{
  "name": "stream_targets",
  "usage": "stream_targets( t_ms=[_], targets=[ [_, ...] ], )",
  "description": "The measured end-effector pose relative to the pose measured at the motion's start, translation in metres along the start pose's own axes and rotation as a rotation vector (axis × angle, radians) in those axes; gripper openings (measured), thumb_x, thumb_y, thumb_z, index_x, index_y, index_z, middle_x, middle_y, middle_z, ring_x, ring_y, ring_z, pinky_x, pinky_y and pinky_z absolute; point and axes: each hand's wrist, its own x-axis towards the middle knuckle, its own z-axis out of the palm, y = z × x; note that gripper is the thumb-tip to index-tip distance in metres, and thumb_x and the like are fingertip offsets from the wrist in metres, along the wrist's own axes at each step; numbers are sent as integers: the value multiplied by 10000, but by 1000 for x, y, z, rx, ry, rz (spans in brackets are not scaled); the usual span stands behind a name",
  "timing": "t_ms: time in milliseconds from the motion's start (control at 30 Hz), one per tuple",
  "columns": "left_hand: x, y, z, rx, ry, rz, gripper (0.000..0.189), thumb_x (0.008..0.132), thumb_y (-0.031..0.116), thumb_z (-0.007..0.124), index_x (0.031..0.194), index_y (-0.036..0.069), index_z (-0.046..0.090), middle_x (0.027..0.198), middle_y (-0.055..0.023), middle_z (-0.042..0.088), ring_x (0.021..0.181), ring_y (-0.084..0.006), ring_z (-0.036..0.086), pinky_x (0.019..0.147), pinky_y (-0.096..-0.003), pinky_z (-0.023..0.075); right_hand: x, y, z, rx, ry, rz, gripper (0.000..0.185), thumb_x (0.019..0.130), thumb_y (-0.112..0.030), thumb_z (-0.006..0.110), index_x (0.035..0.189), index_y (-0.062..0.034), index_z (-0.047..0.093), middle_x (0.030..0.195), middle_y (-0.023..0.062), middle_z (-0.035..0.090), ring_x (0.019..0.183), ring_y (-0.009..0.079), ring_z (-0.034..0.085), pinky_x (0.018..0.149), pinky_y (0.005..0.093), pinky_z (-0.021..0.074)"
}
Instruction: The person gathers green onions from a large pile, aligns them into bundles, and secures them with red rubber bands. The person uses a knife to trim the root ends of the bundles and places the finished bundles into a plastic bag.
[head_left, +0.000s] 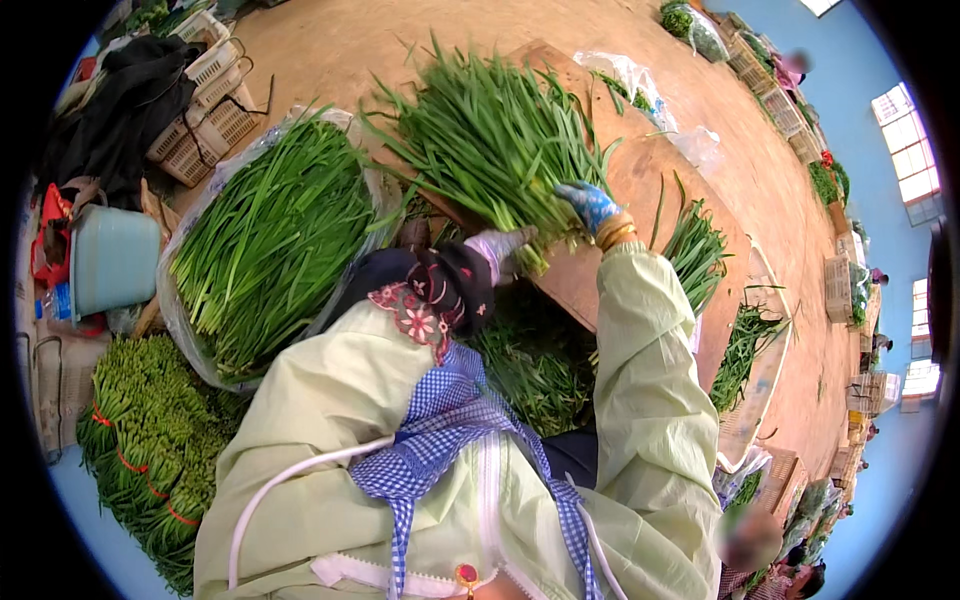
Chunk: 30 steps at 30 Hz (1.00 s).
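A large loose bunch of long flat-leaved greens, apparently garlic chives (487, 135), fans out over a brown wooden board (577, 289), its leaf tips blurred. My left hand (504, 247), in a pale lavender glove, grips the bunch near its pale stem ends. My right hand (589, 204), in a blue patterned glove, lies against the right side of the stems; whether its fingers close on any is hard to tell. To the left, a clear plastic bag (171, 300) holds a thick pile of similar greens (277, 232). A smaller bunch (694, 251) rests on the board beside my right forearm.
Banded bundles of greens (150, 420) stand at lower left, below a light blue plastic tub (112, 259). Stacked crates (214, 124) are at upper left. Loose leaves (540, 375) lie below the board. A white-rimmed crate (776, 352) stands right. People and crates line the far side.
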Motion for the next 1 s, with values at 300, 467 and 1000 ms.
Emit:
stream_targets(
  t_ms=[300, 467, 1000],
  targets=[
    [20, -24, -28, -264, 196, 49, 564, 790, 418, 641, 1170, 41, 464, 1110, -123, 553, 1020, -319, 530, 866, -439, 404, -10, 21, -81, -504, 544, -197, 569, 801, -447, 596, 1175, -22, 543, 1100, 197, 599, 1015, 302, 585, 854, 347, 453],
    [36, 1, -4, -377, 323, 38, 510, 794, 327, 676, 1180, 69, 463, 1148, -151, 539, 1009, -314, 559, 790, -455, 479, 86, 110, -120, -510, 199, 130, 960, 744, -695, 474, 1310, 70, 348, 1258, 256, 468, 1196, 342, 443, 976, 372, 361],
    [106, 72, -9, -33, 71, 145, 524, 790, 349, 666, 1200, 70, 497, 1223, -104, 503, 1060, -302, 489, 824, -445, 443, 113, -17, -72, -698, 327, -86, 655, 812, -487, 568, 1292, -59, 444, 1248, 186, 508, 1149, 295, 490, 950, 336, 384]
  ],
)
